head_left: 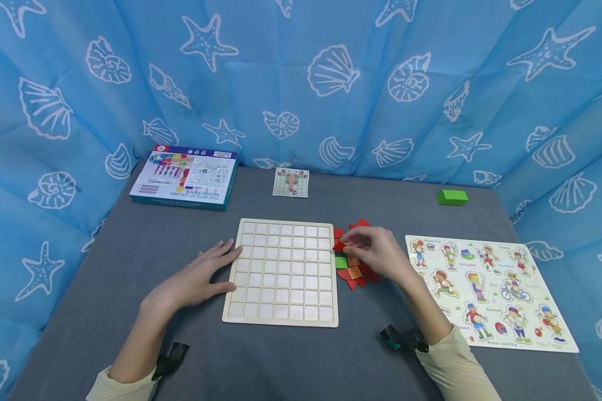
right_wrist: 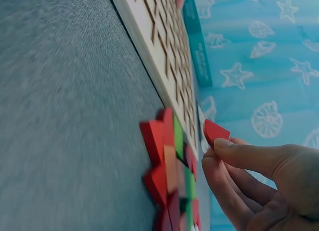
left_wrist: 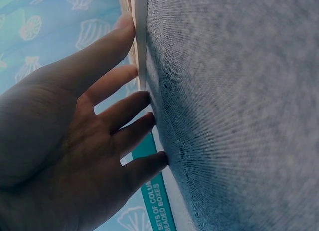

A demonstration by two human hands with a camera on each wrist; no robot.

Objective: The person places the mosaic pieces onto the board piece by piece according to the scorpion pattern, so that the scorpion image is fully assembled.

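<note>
One red piece (right_wrist: 216, 132), pinched by the right hand (head_left: 379, 252) at the pile (head_left: 355, 272), right of the board (head_left: 280, 321); the right-wrist view catches its rounded edge. Left hand (head_left: 193, 281), fingers spread, touches the board's left edge. Only the head view gets the puzzle (head_left: 461, 280).

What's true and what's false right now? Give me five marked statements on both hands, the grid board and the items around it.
1. The right hand pinches a red block. True.
2. The left hand lies flat across the grid board. False: it's at its left edge.
3. Every grid board square is filled. False: the squares are bare.
4. The pattern card lies on the Beaded Boxes carton. False: it lies right of the carton.
5. The green block sits beyond the sports puzzle. True.
</note>
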